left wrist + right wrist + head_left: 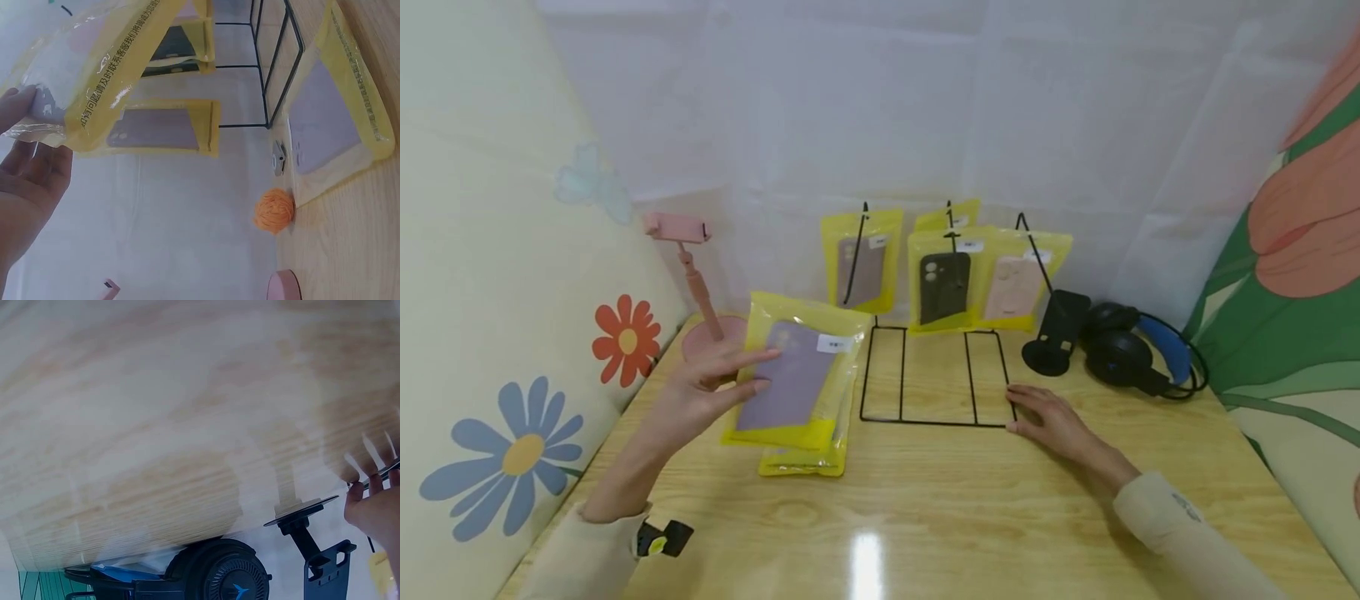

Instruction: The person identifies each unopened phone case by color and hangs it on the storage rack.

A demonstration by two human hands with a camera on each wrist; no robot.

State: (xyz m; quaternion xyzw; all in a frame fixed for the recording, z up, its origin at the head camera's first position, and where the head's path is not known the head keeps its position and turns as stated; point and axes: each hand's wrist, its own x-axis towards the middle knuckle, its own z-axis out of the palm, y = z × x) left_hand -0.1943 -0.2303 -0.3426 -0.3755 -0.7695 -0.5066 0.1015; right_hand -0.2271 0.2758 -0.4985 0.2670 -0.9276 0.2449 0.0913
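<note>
My left hand (pixel 700 396) pinches a yellow-edged pouch (pixel 790 375) with a purple phone case inside, raised above the table at the left of the black wire rack (pixel 917 423). Partly hidden beneath it, another pouch (pixel 808 465) lies on the table; its purple case shows in the left wrist view. My right hand (pixel 1052 421) grips the front right corner of the rack's base between thumb and fingers. On the rack's hooks hang more pouches: one with a greyish-purple case (pixel 859 271), one with a black case (pixel 943 292), one with a pink case (pixel 1011 287), and one partly hidden behind.
Right of the rack stand a black phone stand (pixel 1056 333) and black headphones (pixel 1120 354) with a blue inner band. A pink phone holder (pixel 697 287) stands at the back left. An orange yarn-like ball (pixel 275 210) sits near the lying pouch.
</note>
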